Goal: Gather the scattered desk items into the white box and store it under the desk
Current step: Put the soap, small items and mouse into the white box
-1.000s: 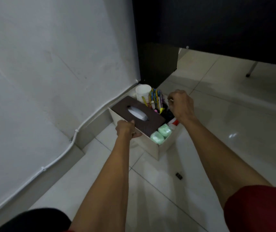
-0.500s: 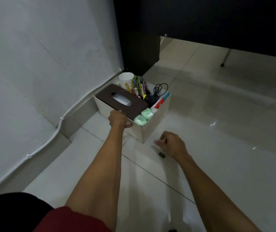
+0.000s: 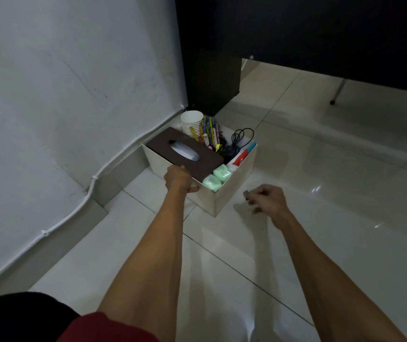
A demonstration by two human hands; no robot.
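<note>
Risen off the floor [image 3: 333, 243], our right hand [image 3: 269, 199] pinches a black piece [image 3: 246, 193] in its fingers and may drop it, while our left hand [image 3: 179, 180] clamps the box [image 3: 233, 190] rim.

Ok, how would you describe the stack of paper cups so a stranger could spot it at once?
Find the dark desk leg against the wall; the white box sits on the floor just before it. In the box's far corner stands the stack of paper cups, behind the brown tissue box, beside the coloured pens. It alone is white, round and ribbed.
</note>
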